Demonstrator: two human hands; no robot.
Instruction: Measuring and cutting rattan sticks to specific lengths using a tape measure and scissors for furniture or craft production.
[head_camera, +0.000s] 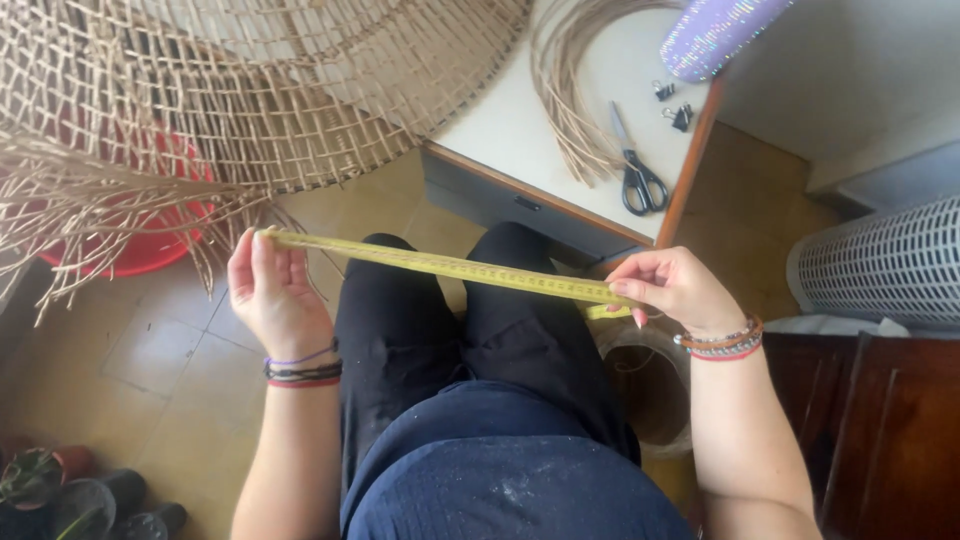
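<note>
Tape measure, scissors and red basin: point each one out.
Tape measure (450, 267): head view, middle of the yellow strip stretched between both hands.
Scissors (640, 180): head view, black handles, on the white table.
Red basin (150, 245): head view, rim below the woven cane.

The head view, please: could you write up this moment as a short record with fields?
left hand: left hand pinches one end of the yellow measuring tape, palm toward the camera
right hand: right hand pinches the tape's other end
tape: stretched taut between both hands, above the lap
woven piece: open-weave cane panel with loose strands hangs at upper left
table: white tabletop holds black-handled scissors, a coil of cane strips and binder clips
floor: red basin behind the weave
</note>
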